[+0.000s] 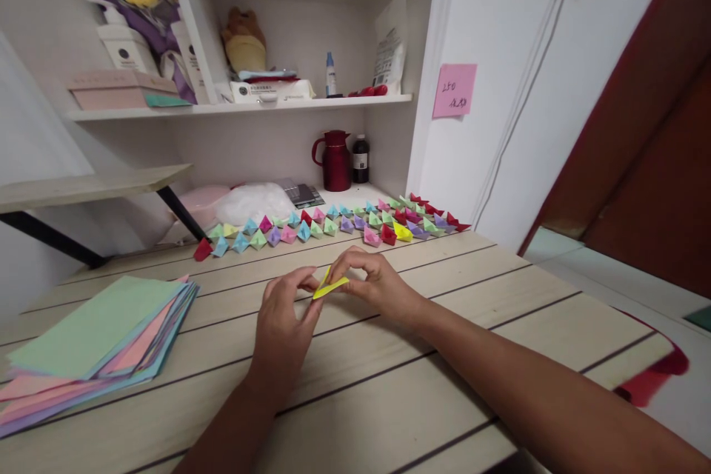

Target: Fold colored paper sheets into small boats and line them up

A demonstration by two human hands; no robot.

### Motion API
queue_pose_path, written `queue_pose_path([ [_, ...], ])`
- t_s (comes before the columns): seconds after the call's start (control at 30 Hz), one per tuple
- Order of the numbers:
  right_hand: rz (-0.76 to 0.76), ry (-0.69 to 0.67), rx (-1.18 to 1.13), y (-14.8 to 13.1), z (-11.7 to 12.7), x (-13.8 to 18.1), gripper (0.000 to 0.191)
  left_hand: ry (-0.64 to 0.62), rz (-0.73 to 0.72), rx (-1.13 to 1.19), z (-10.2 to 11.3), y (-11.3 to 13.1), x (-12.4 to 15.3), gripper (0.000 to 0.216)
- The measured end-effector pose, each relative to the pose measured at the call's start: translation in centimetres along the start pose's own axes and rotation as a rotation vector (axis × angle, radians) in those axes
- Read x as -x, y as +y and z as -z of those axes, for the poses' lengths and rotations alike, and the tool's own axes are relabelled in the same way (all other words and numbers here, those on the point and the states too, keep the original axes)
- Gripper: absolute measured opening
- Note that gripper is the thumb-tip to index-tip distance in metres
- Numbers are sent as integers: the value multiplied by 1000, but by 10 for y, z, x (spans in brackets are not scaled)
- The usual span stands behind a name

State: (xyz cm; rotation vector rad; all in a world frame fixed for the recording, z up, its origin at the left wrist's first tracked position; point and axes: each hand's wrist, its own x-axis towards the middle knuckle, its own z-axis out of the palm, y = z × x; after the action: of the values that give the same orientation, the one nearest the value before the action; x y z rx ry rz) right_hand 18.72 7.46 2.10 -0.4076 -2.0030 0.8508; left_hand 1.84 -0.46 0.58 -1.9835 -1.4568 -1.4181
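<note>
A small folded piece of yellow paper (pixel 332 286) is held between my two hands, just above the striped wooden table (pixel 389 400). My left hand (pixel 286 311) pinches its left corner between thumb and fingers. From the right, my right hand (pixel 375 283) grips the other side, with its fingertips partly tucked into the fold. Beyond my hands stand rows of small folded paper boats (pixel 303 231) in many colours, including a yellow boat (pixel 403 232). At the left lies a loose stack of coloured paper sheets (pixel 100 326), a green one on top.
A raised wooden shelf on black legs (pixel 94 187) stands at the back left. Behind the boats are a plastic bag (pixel 255 204), a red jug (pixel 336 161) and a dark bottle (pixel 361 159). A pink note (pixel 454 91) is stuck to the wall. The table's edge runs along the right.
</note>
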Motion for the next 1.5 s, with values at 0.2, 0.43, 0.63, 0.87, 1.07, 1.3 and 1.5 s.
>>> queue_pose_path([
  [0.2,-40,-30,1,7,-1,-1,8,-29,-179,-107,3,1,-2,11],
  [0.43,6,-43,438,16,-7,-1,37,-246,-221,-337,-4,-9,-3,13],
  [0.63,-50,-139,700,20,-10,2,20,-431,-178,-486,-12,-14,0,13],
  [0.87,-76,-306,704,23,-5,2,7,-618,-80,-254,-12,-20,-1,7],
  [1.07,-122,-377,548,12,18,7,51,-704,-130,-238,-7,-20,0,17],
  [1.3,-42,-425,624,0,11,9,35,-680,-338,-427,-8,-3,-1,27],
  [1.5,-23,-422,592,15,16,9,28,-647,-316,-313,-9,-1,6,21],
])
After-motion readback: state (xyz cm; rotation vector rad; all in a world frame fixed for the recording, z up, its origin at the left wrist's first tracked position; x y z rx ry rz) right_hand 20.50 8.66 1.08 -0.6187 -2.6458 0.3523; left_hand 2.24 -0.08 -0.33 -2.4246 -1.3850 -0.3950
